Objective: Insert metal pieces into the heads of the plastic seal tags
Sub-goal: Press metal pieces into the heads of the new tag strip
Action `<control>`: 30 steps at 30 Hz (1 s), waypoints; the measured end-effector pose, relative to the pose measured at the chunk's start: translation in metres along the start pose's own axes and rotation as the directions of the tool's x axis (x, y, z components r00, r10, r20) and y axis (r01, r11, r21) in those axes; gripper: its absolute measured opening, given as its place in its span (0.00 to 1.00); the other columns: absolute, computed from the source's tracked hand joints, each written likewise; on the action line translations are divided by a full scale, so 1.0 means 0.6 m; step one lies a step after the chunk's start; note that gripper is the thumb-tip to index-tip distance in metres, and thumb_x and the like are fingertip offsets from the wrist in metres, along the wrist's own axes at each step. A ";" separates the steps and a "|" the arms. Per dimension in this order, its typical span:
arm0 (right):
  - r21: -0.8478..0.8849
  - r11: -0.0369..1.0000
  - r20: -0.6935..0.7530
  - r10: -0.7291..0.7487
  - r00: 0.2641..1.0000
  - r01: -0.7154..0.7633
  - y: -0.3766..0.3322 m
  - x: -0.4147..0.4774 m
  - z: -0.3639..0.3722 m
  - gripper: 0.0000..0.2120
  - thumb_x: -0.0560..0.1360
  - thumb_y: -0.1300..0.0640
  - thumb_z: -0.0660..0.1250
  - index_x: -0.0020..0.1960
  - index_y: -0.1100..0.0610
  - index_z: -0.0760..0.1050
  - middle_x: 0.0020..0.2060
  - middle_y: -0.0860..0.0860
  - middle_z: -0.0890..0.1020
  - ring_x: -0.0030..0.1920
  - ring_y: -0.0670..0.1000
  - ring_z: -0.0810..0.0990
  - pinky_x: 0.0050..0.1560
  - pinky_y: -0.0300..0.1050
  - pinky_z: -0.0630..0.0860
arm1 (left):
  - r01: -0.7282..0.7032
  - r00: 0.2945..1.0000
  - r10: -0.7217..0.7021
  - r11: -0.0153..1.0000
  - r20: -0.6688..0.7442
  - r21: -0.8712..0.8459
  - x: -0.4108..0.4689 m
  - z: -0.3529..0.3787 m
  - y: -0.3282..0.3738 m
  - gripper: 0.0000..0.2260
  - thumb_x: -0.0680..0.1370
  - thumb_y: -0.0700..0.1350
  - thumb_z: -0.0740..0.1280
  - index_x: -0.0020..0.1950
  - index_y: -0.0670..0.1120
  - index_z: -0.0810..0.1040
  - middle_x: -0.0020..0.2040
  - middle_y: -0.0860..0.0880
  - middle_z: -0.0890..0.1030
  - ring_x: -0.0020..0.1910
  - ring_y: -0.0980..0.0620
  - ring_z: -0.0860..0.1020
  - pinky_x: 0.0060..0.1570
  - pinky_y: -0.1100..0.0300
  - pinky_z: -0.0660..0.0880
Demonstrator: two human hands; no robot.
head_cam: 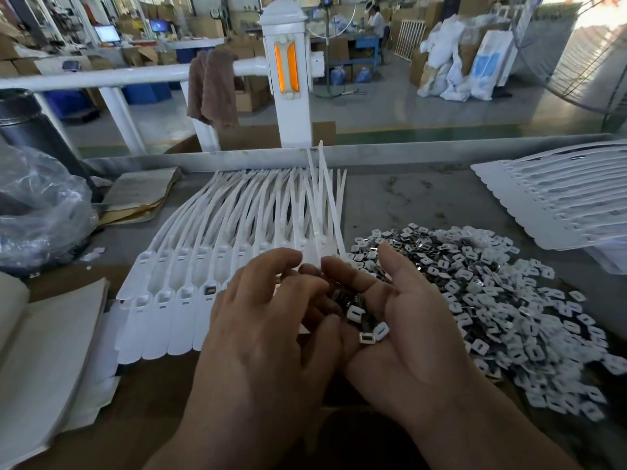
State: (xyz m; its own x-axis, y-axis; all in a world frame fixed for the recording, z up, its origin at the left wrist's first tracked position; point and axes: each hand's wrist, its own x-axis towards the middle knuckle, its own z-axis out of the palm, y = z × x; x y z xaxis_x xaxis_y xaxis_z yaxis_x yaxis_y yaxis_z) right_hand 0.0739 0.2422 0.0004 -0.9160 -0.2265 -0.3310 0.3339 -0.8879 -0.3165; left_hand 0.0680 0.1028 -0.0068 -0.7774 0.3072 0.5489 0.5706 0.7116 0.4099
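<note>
Left hand [268, 317]: palm down, fingers bent over the right palm, tips among the pieces; whether one is pinched cannot be told.
Right hand [403, 327]: palm up and cupped, fingers curled loosely round a handful of pieces.
Pieces [364, 322]: small and squarish with rounded corners, a white face with a rectangular slot and a shiny metal edge; held in the right palm.
Pile [502, 286]: the same pieces heaped loose on the table, at 3 o'clock of the hands, just beside the right hand.
Tags [190, 266]: smooth white plastic with flat paddle heads, each with a square recess; long thin tails are fanned toward 12 o'clock. They are laid side by side at 10 o'clock of the hands, the nearest ones partly covered by the left hand. A few tails are lifted off the table.
Sheet [556, 198]: more white tags joined edge to edge, scalloped along one side, at 2 o'clock.
Table [407, 198]: grey mottled metal with a raised far rim.
Bag [37, 212]: clear crinkled plastic, at 9 o'clock.
Towel [213, 86]: brown and nappy, draped over a white rail at 12 o'clock.
</note>
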 end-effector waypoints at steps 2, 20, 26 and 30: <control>0.006 1.000 0.034 -0.005 0.999 0.005 0.001 -0.002 0.003 0.26 0.69 0.44 0.70 0.54 0.66 0.79 0.53 0.67 0.83 0.49 0.63 0.85 0.47 0.57 0.83 | -0.028 1.000 0.028 0.999 -0.001 0.045 0.001 0.001 -0.003 0.12 0.71 0.56 0.62 0.49 0.54 0.80 0.62 0.52 0.74 0.59 0.51 0.74 0.50 0.47 0.77; -0.418 0.905 0.061 0.114 0.992 -0.078 0.015 -0.012 0.003 0.14 0.73 0.47 0.69 0.37 0.57 0.77 0.29 0.53 0.74 0.21 0.46 0.67 0.19 0.35 0.61 | 0.095 0.984 -0.115 0.985 -0.136 -0.146 0.008 -0.014 0.001 0.03 0.74 0.52 0.67 0.40 0.57 0.75 0.57 0.63 0.76 0.56 0.74 0.71 0.46 0.82 0.64; -0.537 0.844 0.105 0.058 0.993 0.007 0.015 -0.015 0.003 0.17 0.79 0.50 0.63 0.34 0.58 0.73 0.25 0.50 0.72 0.18 0.45 0.62 0.17 0.34 0.57 | -0.003 0.989 -0.010 0.996 -0.149 -0.086 0.007 -0.022 -0.006 0.05 0.74 0.54 0.63 0.45 0.55 0.75 0.58 0.56 0.76 0.56 0.61 0.76 0.42 0.74 0.69; -0.556 0.825 0.152 -0.017 0.988 0.100 0.016 -0.011 -0.002 0.15 0.80 0.55 0.63 0.35 0.58 0.73 0.25 0.50 0.71 0.19 0.45 0.61 0.17 0.34 0.57 | -0.029 0.991 0.012 0.992 -0.134 -0.120 -0.001 -0.025 -0.011 0.07 0.74 0.53 0.64 0.48 0.54 0.77 0.58 0.57 0.77 0.58 0.57 0.76 0.42 0.65 0.74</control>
State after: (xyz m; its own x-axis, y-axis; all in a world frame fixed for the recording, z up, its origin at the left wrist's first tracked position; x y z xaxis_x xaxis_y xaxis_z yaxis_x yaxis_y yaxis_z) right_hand 0.0831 0.2355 -0.0015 -0.9448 -0.2694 -0.1865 0.3075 -0.5324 -0.7887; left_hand 0.0689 0.0883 0.0012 -0.7277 0.2284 0.6468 0.6203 0.6215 0.4785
